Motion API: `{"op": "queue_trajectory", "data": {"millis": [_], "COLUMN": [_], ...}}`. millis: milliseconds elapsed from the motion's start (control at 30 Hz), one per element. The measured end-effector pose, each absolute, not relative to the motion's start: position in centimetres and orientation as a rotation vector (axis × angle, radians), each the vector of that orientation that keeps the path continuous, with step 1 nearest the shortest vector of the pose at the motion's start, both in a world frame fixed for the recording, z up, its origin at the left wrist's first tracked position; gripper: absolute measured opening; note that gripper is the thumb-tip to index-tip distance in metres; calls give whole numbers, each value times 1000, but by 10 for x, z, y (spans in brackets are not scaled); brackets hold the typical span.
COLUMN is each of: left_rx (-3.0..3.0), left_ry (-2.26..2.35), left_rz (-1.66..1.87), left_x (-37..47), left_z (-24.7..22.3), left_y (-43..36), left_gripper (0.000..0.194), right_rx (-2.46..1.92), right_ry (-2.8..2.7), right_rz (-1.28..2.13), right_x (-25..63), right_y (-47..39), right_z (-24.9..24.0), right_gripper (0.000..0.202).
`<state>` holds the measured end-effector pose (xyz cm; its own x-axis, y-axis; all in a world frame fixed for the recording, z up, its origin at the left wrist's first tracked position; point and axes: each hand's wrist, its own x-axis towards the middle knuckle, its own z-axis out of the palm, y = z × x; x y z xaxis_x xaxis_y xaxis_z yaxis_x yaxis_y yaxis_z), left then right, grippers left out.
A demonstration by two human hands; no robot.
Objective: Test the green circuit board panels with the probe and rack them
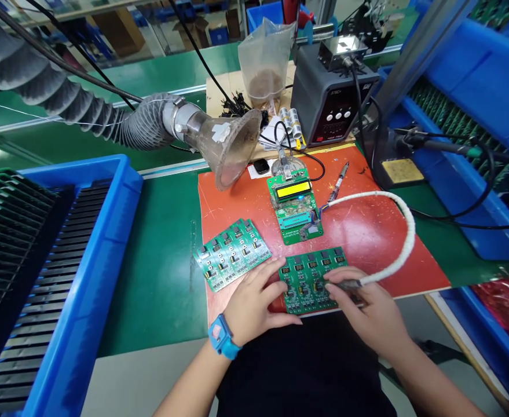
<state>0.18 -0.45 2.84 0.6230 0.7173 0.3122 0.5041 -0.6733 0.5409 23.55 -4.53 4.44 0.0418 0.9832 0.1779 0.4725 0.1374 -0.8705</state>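
Note:
A green circuit board panel [300, 289] with a row of small digit displays lies near the front edge of the red mat. My left hand [252, 301], a blue watch on its wrist, rests at the panel's left side with fingers stretched and apart. Pinched in my right hand [373, 313] is a dark probe [350, 284], its tip at the panel's right part; the fingers hide the exact contact. A white-sleeved cable [410, 226] loops from the probe to a programmer board [295, 205] with a lit yellow screen. Left of it lies a second panel [233, 255], overlapping another.
A fume extraction funnel [232, 145] hangs over the mat [367, 231]. At the back stands a soldering station [334, 95]; a pen [339, 180] lies before it. Blue bins [119, 179] with boards flank the green bench on both sides.

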Motion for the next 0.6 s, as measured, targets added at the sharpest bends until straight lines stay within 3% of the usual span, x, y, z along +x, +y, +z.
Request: {"op": "queue_trajectory", "data": {"millis": [600], "left_rx": [2450], "left_ry": [991], "left_rz": [753], "left_x": [2], "left_z": [28], "left_y": [-7], "left_gripper": [55], "right_rx": [-1458], "right_ry": [-1538], "right_rz": [805], "right_x": [236], "right_y": [-46], "right_z": [42], "right_gripper": [2]}}
